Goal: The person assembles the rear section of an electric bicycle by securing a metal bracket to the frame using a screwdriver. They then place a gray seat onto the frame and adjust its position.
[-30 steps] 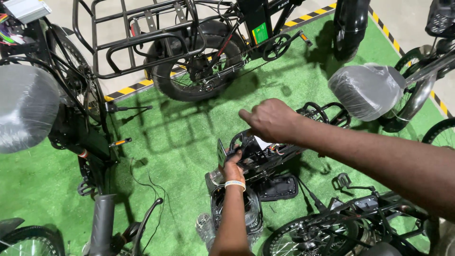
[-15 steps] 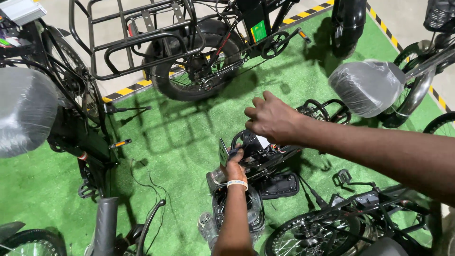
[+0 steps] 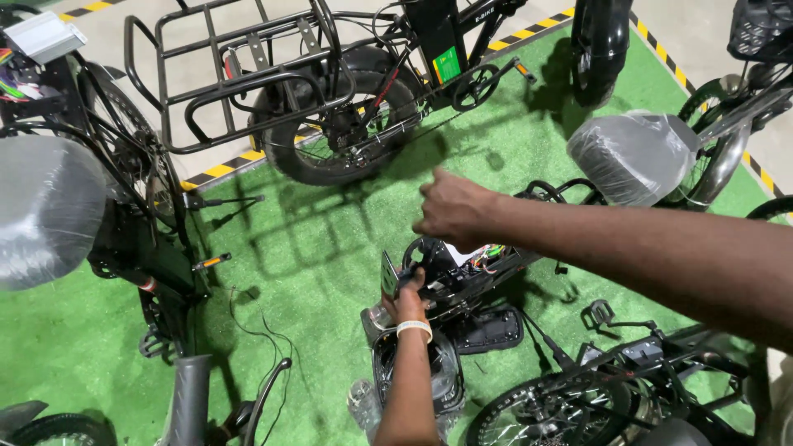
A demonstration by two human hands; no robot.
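Left hand point(image 3: 409, 299) grips the black wired controller housing point(image 3: 450, 277) low on the green turf point(image 3: 314, 248); right hand point(image 3: 454, 211) hovers above, loosely curled, seemingly empty. Steady the housing, sparing the wires.

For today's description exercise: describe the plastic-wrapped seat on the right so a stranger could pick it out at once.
Start from the green mat with its yellow-and-black striped edge. Near its right edge, above the outstretched right hand, sits a bicycle seat in cloudy plastic wrap. It is smaller than the wrapped seat on the left.
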